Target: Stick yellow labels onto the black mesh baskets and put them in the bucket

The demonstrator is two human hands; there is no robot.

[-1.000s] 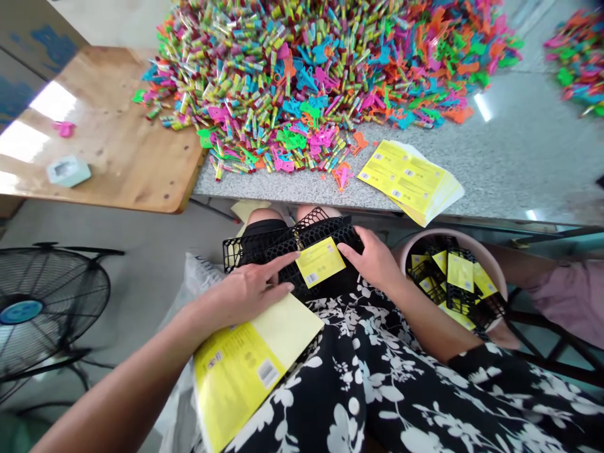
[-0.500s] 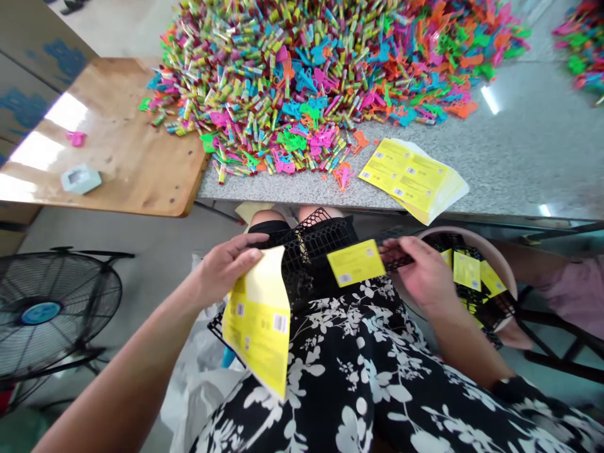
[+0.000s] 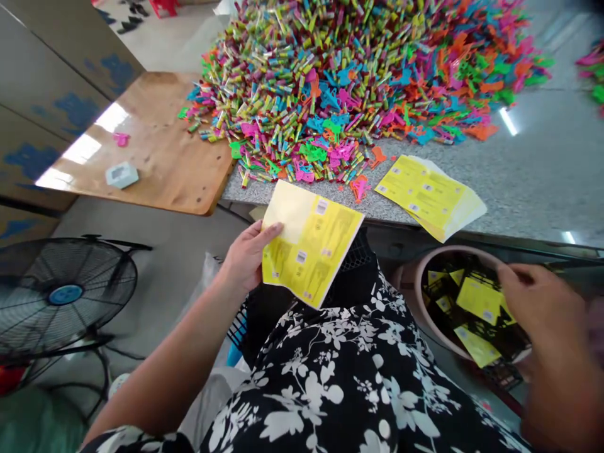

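My left hand (image 3: 250, 258) pinches a sheet of yellow stickers (image 3: 325, 242) by its left edge, thumb on top. One corner of the sheet is bare pale backing; the rest carries printed labels with barcodes. Over a pinkish bucket (image 3: 430, 327) at the right is my right hand (image 3: 542, 302), slightly blurred, its fingers closed at the end of a black plastic mesh piece. A yellow sticker (image 3: 479, 299) is on that piece. More black mesh pieces with yellow stickers lie in the bucket. Black mesh (image 3: 356, 255) also shows on my lap, partly hidden by the sheet.
A large heap of small colourful plastic toys (image 3: 330, 94) covers much of the grey stone table (image 3: 533, 176). A stack of yellow sticker sheets (image 3: 425, 195) lies by its front edge. Left are a wooden board (image 3: 179, 170) with a small white box (image 3: 121, 175), and a floor fan (image 3: 66, 292).
My right hand has moved right, from my lap to over the bucket, with the stickered mesh piece. My left hand has raised the sticker sheet and turned it flatter. The view has shifted left.
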